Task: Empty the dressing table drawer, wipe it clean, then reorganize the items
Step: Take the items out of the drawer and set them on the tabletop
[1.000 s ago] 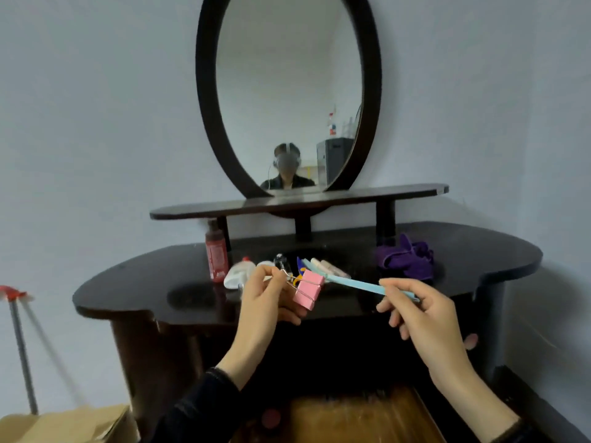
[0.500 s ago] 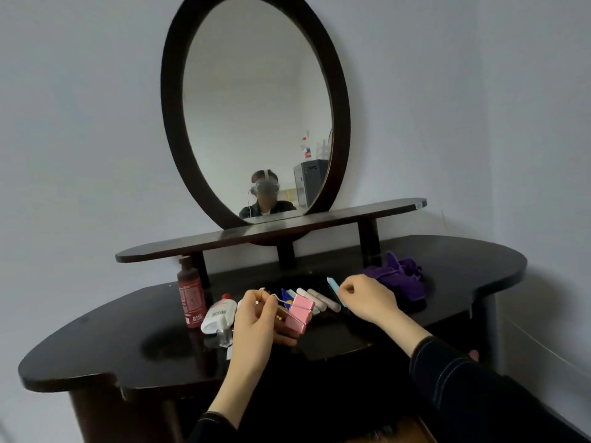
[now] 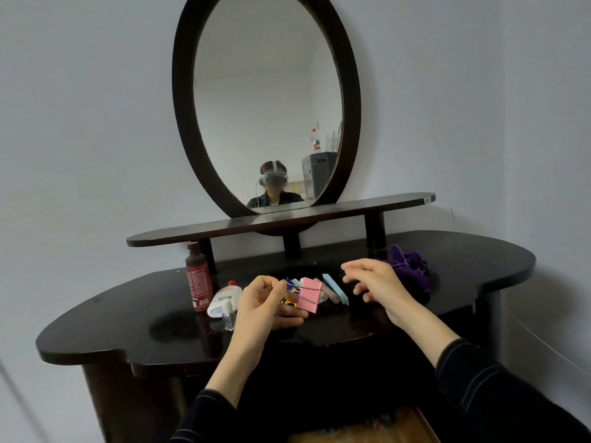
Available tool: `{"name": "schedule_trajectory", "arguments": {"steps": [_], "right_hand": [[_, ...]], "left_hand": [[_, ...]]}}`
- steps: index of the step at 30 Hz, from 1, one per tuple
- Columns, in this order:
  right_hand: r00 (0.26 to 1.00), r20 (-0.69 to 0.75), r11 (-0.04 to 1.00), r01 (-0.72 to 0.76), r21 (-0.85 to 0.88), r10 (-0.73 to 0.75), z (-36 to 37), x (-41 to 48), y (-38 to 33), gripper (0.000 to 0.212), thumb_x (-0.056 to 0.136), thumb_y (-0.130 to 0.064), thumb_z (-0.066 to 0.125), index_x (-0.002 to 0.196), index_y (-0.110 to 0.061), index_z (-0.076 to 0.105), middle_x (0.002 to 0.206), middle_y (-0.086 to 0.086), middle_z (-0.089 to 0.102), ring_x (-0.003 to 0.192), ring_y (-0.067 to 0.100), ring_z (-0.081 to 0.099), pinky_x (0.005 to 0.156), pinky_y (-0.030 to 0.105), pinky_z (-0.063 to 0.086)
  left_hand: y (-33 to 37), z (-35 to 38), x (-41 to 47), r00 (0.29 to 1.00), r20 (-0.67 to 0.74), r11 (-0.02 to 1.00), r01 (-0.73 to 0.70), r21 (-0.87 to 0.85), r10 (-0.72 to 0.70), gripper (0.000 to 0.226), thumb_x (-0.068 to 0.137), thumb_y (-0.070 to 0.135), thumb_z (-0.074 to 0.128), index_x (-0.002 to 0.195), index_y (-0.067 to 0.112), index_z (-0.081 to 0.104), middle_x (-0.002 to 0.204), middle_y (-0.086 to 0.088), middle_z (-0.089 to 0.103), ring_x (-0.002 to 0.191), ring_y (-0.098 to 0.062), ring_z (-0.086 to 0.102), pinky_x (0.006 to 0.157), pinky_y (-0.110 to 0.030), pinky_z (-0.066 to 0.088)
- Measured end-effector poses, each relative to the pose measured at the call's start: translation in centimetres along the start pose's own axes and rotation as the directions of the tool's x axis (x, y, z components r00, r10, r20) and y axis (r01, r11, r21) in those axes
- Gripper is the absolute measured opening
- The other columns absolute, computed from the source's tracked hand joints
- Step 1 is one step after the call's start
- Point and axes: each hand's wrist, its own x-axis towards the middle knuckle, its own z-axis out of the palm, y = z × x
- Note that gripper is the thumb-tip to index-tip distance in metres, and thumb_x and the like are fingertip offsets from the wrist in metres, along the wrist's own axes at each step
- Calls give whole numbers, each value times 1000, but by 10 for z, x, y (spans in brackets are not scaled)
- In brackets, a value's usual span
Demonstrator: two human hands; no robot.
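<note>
Two hands hover over the dark dressing table [image 3: 128,330]: the left hand [image 3: 265,303] pinches the wire handles of a pink binder clip [image 3: 309,295], and the right hand [image 3: 375,282] hangs beside it with fingers loosely spread, holding nothing. A light blue file [image 3: 336,291] lies on the tabletop between them, a purple cloth [image 3: 411,268] behind the right hand, and the open drawer [image 3: 367,431] shows at the bottom edge

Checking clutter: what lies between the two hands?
Head view: between the left hand, gripping a pink binder clip, and the open right hand, a light blue strip and pale sticks lie on the tabletop.
</note>
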Motion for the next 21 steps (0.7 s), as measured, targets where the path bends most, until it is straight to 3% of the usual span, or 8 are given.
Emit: {"name": "schedule_trajectory", "arguments": {"steps": [3, 7, 10, 16, 19, 21], "right_hand": [[969, 241, 990, 12, 142, -46, 1, -16, -6, 17, 92, -29, 71, 107, -28, 77, 97, 5, 75, 64, 13, 59, 51, 24, 42], [873, 483, 997, 55, 58, -76, 3, -25, -9, 32, 86, -35, 78, 117, -33, 74, 85, 4, 64, 57, 9, 40, 50, 24, 33], [858, 507, 992, 119, -42, -81, 5, -26, -10, 31, 86, -31, 79, 116, -36, 72, 82, -3, 62, 61, 9, 48, 53, 24, 38], [857, 508, 987, 144, -67, -91, 3, -25, -9, 48, 88, -26, 78, 130, -42, 62, 120, -2, 65, 83, 9, 65, 57, 21, 47], [842, 527, 984, 169, -62, -112, 0, -23, -6, 34, 89, -27, 76, 121, -35, 71, 124, 1, 68, 96, 14, 66, 58, 20, 47], [847, 518, 985, 168, -42, -122, 0, -20, -3, 20, 87, -27, 79, 107, -27, 78, 116, 3, 71, 91, 14, 66, 59, 22, 49]], "left_hand": [[1, -1, -1, 996, 95, 1000, -2, 6, 1, 16, 96, 28, 66, 87, 14, 63, 91, -21, 73, 82, -42, 73, 63, -35, 60], [-1, -2, -1, 979, 201, 999, -27, 26, 21, 17, 95, 29, 67, 88, 14, 62, 92, -24, 71, 87, -43, 73, 68, -36, 60], [-2, -1, -1, 964, 262, 998, -50, 48, 35, 16, 96, 29, 64, 87, 15, 62, 88, -24, 69, 84, -41, 72, 67, -36, 60], [0, 2, -2, 952, 302, 988, -88, 127, 46, 16, 96, 25, 61, 91, 11, 60, 88, -23, 70, 80, -35, 71, 65, -32, 58], [1, 6, -4, 949, 313, 979, -105, 174, 46, 24, 95, 26, 61, 95, 1, 57, 88, -22, 72, 76, -33, 70, 64, -32, 58], [0, 7, -4, 957, 285, 977, -108, 186, 52, 25, 94, 24, 62, 97, -1, 59, 88, -21, 73, 72, -31, 69, 61, -32, 58]]}}
